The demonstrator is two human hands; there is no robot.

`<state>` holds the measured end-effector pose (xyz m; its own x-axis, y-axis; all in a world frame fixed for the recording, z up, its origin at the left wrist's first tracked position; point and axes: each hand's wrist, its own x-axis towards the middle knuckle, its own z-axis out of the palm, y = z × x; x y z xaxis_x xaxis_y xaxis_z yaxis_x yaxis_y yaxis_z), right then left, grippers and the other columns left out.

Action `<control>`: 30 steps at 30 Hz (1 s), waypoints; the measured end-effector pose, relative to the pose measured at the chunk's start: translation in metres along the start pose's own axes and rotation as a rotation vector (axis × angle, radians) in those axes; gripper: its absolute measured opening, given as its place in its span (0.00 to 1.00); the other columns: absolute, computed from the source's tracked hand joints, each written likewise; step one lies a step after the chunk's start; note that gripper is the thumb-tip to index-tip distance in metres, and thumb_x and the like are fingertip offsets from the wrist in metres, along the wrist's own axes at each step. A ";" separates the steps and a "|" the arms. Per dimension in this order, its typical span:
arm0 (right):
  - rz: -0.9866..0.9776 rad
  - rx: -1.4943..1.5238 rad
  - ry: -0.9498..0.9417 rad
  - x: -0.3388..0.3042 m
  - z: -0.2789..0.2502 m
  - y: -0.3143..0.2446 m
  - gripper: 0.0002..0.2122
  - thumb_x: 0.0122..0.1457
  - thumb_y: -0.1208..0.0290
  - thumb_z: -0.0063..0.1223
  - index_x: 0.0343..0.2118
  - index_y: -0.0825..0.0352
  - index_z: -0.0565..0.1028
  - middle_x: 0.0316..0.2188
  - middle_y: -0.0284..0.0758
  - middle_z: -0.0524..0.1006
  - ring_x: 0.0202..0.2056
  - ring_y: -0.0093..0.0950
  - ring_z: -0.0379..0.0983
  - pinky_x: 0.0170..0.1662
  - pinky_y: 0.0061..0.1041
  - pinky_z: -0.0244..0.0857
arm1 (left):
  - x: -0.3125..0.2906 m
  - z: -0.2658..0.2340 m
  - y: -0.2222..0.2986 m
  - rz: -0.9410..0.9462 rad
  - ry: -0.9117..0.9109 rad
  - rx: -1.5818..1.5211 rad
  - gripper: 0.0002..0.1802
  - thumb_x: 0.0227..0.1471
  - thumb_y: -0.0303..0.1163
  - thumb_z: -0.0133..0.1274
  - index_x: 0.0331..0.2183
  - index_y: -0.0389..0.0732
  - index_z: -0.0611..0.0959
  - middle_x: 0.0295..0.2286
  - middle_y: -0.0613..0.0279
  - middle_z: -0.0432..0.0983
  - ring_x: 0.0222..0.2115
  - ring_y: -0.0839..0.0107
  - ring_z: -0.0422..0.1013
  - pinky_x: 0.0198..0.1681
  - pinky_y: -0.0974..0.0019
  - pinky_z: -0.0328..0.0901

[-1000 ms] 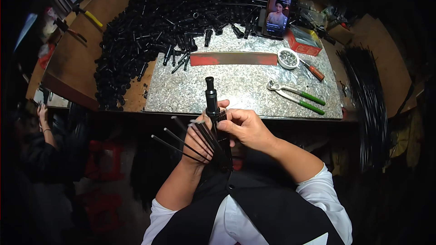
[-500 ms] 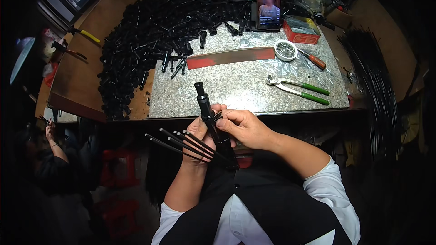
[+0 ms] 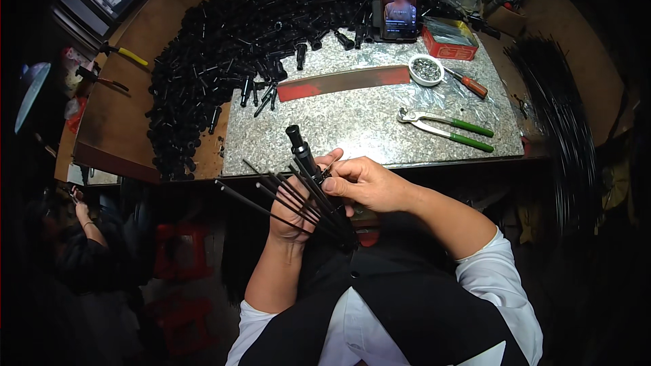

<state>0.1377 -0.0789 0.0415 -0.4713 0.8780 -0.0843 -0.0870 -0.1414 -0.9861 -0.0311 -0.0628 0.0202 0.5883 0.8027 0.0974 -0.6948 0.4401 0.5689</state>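
In front of my chest, past the near table edge, my left hand is wrapped round a black umbrella frame. Its stepped tube end points up and away from me. Several thin black ribs with pale tips fan out to the left across my left palm. On the right side of the frame, my right hand is closed, thumb and forefinger pinched at the collar. Something thin and small shows at those fingertips, too fine to name. The lower end of the frame rests against my dark vest.
A large heap of black umbrella shafts covers the back left. On the speckled tabletop lie a red-brown strip, a white bowl of small metal parts, a screwdriver and green-handled pincers. A phone stands behind.
The ribs have swung up and spread wider, some now crossing in front of the tube. The tube has tilted slightly left. Both hands keep nearly the same place.
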 end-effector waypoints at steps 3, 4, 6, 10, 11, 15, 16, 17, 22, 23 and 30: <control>-0.013 -0.016 -0.031 0.000 0.000 -0.002 0.15 0.62 0.61 0.46 0.26 0.68 0.72 0.20 0.26 0.70 0.19 0.16 0.69 0.24 0.16 0.64 | 0.003 0.002 0.005 -0.009 -0.071 0.052 0.26 0.51 0.29 0.50 0.49 0.24 0.67 0.45 0.42 0.68 0.34 0.54 0.75 0.34 0.56 0.74; 0.006 -0.023 -0.029 -0.001 0.000 -0.003 0.14 0.62 0.61 0.46 0.26 0.68 0.72 0.21 0.26 0.70 0.20 0.16 0.69 0.24 0.16 0.64 | 0.003 0.001 0.004 -0.011 -0.071 0.052 0.26 0.51 0.29 0.50 0.49 0.24 0.67 0.45 0.42 0.68 0.34 0.54 0.75 0.34 0.56 0.74; 0.025 -0.029 -0.028 -0.001 -0.002 -0.002 0.13 0.62 0.62 0.46 0.27 0.68 0.72 0.21 0.27 0.70 0.21 0.16 0.69 0.25 0.16 0.64 | 0.003 0.000 0.003 0.024 -0.024 0.008 0.26 0.50 0.29 0.51 0.49 0.24 0.67 0.41 0.43 0.71 0.33 0.54 0.75 0.33 0.56 0.74; 0.024 0.017 -0.049 0.001 -0.006 0.009 0.11 0.63 0.63 0.46 0.31 0.67 0.71 0.24 0.27 0.70 0.23 0.16 0.69 0.26 0.15 0.64 | 0.006 0.006 0.001 -0.047 -0.007 -0.024 0.24 0.54 0.32 0.51 0.49 0.27 0.68 0.40 0.45 0.72 0.34 0.57 0.75 0.32 0.57 0.75; 0.030 0.023 -0.051 0.001 -0.006 0.010 0.10 0.63 0.64 0.46 0.32 0.67 0.71 0.25 0.27 0.70 0.23 0.16 0.69 0.27 0.15 0.64 | 0.006 0.004 -0.001 -0.019 0.049 -0.013 0.24 0.54 0.33 0.50 0.48 0.28 0.68 0.42 0.46 0.72 0.34 0.58 0.75 0.31 0.57 0.75; 0.014 0.044 -0.057 0.002 -0.005 0.006 0.09 0.62 0.65 0.46 0.32 0.67 0.70 0.25 0.27 0.70 0.23 0.16 0.69 0.26 0.15 0.64 | 0.004 -0.005 -0.002 0.004 0.027 -0.010 0.23 0.55 0.35 0.49 0.48 0.31 0.69 0.47 0.48 0.69 0.37 0.59 0.74 0.31 0.56 0.76; 0.023 0.049 -0.053 0.001 -0.005 0.005 0.09 0.62 0.65 0.46 0.31 0.66 0.69 0.25 0.27 0.70 0.23 0.16 0.69 0.26 0.15 0.64 | 0.004 -0.007 -0.004 0.003 0.027 -0.008 0.23 0.55 0.35 0.49 0.48 0.31 0.69 0.47 0.48 0.69 0.37 0.59 0.74 0.31 0.56 0.76; 0.032 0.055 -0.047 0.000 -0.006 0.004 0.09 0.62 0.66 0.47 0.31 0.66 0.69 0.25 0.27 0.70 0.22 0.16 0.70 0.26 0.15 0.64 | 0.004 -0.010 -0.006 0.018 0.087 0.029 0.23 0.55 0.36 0.49 0.48 0.31 0.69 0.48 0.48 0.67 0.38 0.59 0.74 0.31 0.56 0.76; 0.003 0.088 -0.024 0.003 -0.004 0.006 0.13 0.61 0.63 0.49 0.23 0.66 0.67 0.22 0.25 0.67 0.21 0.14 0.65 0.24 0.15 0.63 | 0.004 -0.014 -0.005 0.033 -0.008 0.029 0.24 0.54 0.38 0.50 0.47 0.30 0.71 0.53 0.46 0.60 0.43 0.57 0.71 0.35 0.56 0.75; 0.001 0.084 -0.013 0.002 -0.004 0.006 0.14 0.61 0.63 0.49 0.23 0.66 0.67 0.22 0.25 0.67 0.21 0.14 0.65 0.24 0.15 0.63 | 0.004 -0.013 -0.005 0.032 -0.010 0.030 0.24 0.54 0.38 0.50 0.47 0.30 0.71 0.53 0.46 0.60 0.43 0.57 0.71 0.35 0.56 0.75; -0.061 0.057 -0.006 0.005 -0.005 0.012 0.14 0.60 0.62 0.50 0.22 0.65 0.66 0.20 0.25 0.66 0.21 0.14 0.64 0.23 0.15 0.63 | 0.008 -0.007 -0.006 0.011 -0.041 0.100 0.32 0.52 0.47 0.52 0.49 0.30 0.69 0.53 0.47 0.60 0.49 0.59 0.67 0.41 0.58 0.73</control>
<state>0.1388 -0.0735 0.0285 -0.4690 0.8829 -0.0230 -0.1652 -0.1132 -0.9797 -0.0257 -0.0559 0.0117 0.5983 0.7896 0.1363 -0.6582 0.3872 0.6456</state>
